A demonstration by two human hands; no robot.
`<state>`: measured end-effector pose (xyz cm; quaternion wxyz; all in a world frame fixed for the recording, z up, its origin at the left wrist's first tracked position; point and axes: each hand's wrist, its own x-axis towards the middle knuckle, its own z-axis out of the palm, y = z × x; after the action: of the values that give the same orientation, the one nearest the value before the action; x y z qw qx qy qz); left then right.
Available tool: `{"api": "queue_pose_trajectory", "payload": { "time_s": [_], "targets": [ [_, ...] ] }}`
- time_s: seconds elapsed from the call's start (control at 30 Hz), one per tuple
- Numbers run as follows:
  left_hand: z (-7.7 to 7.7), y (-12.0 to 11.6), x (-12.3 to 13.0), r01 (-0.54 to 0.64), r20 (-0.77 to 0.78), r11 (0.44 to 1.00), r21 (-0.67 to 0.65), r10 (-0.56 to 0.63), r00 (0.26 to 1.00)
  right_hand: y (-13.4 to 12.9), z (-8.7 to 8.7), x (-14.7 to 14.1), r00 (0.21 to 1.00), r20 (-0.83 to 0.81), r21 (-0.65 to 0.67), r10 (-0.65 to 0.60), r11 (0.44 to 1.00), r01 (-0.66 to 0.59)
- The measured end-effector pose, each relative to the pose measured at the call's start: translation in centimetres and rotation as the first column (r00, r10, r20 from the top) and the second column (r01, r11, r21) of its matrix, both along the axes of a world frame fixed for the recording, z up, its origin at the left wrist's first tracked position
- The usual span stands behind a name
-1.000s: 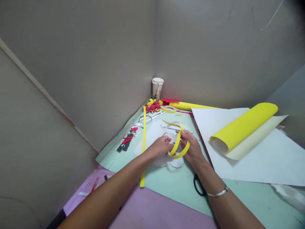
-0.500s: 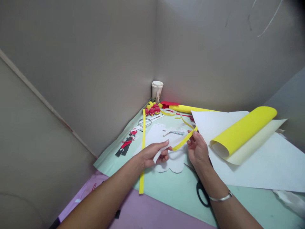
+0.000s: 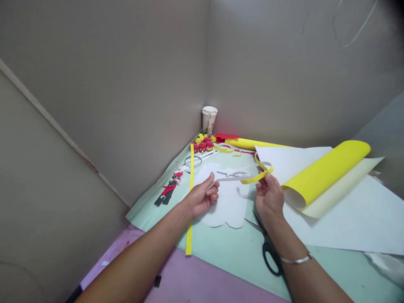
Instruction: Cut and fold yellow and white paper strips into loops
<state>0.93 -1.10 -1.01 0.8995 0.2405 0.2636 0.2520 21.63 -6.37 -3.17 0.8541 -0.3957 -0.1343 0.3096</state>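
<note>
A long paper strip [image 3: 252, 179], ridged yellow on one face and white on the other, is stretched between my hands. My left hand [image 3: 203, 195] pinches its white end between thumb and fingers. On the right, my right hand [image 3: 269, 193] grips the yellow part, and the strip's other end curls above those fingers. Beneath the strip lies a white cut-out sheet [image 3: 222, 206] with a wavy lower edge. A flat yellow strip [image 3: 189, 240] runs lengthwise under my left wrist. Black-handled scissors [image 3: 272, 257] lie open beside my right forearm.
A lidded cup [image 3: 209, 120] stands at the back corner, behind several red and yellow pieces [image 3: 202, 146]. A yellow roll [image 3: 328, 172] rests on large white paper [image 3: 347, 223] at the right. Black and red scraps [image 3: 167, 194] lie left, near a metal ring [image 3: 193, 161].
My hands have moved apart, the right one further right and the left one slightly left and up. The strip between them is straighter, with more of its white face showing.
</note>
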Motion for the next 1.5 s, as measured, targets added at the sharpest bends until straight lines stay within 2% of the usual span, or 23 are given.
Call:
{"api": "queue_pose_trajectory", "payload": {
  "time_s": [0.17,0.3,0.37,0.47,0.63,0.73,0.83,0.9,0.93,1.0,1.1,1.17,1.33,1.5],
  "targets": [
    [0.1,0.2,0.0,-0.028,0.052,0.998,0.05,0.026,0.998,-0.2,-0.1,0.1,1.0,0.025,-0.043,0.006,0.999,-0.005],
    [-0.4,0.2,0.1,-0.067,-0.008,0.967,0.244,0.072,0.997,-0.2,-0.4,0.1,0.996,0.061,-0.093,0.063,0.994,-0.057],
    [-0.8,0.1,0.3,-0.081,-0.068,0.939,0.335,0.11,0.992,-0.2,-0.3,-0.1,0.99,0.086,-0.106,0.11,0.989,-0.101],
    [-1.2,-0.2,0.6,-0.104,-0.12,0.92,0.378,0.16,0.98,-0.3,0.1,-0.9,0.965,0.117,-0.122,0.233,0.968,-0.219],
    [-1.1,-0.8,1.0,-0.062,-0.127,0.945,0.321,0.108,0.986,-0.9,0.8,-2.9,0.836,0.173,-0.17,0.521,0.851,-0.496],
    [-1.2,-0.9,1.1,-0.051,-0.132,0.936,0.347,0.102,0.986,-1.3,0.9,-3.4,0.768,0.161,-0.197,0.62,0.783,-0.591],
    [-1.3,-0.8,1.0,-0.064,-0.151,0.907,0.417,0.139,0.979,-1.4,0.9,-3.2,0.672,0.138,-0.227,0.727,0.684,-0.693],
    [-1.3,-0.9,1.0,-0.074,-0.16,0.894,0.442,0.159,0.974,-1.3,0.8,-3.1,0.643,0.135,-0.245,0.754,0.654,-0.715],
    [-1.2,-0.9,1.0,-0.067,-0.169,0.893,0.446,0.157,0.973,-1.3,0.8,-3.1,0.65,0.144,-0.253,0.747,0.662,-0.705],
    [-0.9,-1.1,1.0,-0.013,-0.202,0.896,0.443,0.114,0.973,-1.2,0.6,-3.0,0.693,0.186,-0.274,0.696,0.714,-0.644],
    [-0.4,-1.4,1.0,0.093,-0.239,0.9,0.425,0.013,0.971,-1.1,0.3,-3.0,0.758,0.306,-0.34,0.576,0.81,-0.478],
    [-0.4,-1.5,0.9,0.117,-0.26,0.904,0.412,-0.007,0.966,-1.2,0.3,-3.0,0.764,0.394,-0.383,0.512,0.846,-0.37],
    [-0.8,-1.2,0.9,0.167,-0.327,0.904,0.394,-0.032,0.944,-1.3,0.3,-3.0,0.739,0.559,-0.413,0.375,0.899,-0.145],
    [-0.8,-1.1,0.7,0.22,-0.333,0.826,0.518,-0.042,0.942,-1.2,0.2,-2.9,0.729,0.625,-0.397,0.279,0.918,-0.011]
  ]
}}
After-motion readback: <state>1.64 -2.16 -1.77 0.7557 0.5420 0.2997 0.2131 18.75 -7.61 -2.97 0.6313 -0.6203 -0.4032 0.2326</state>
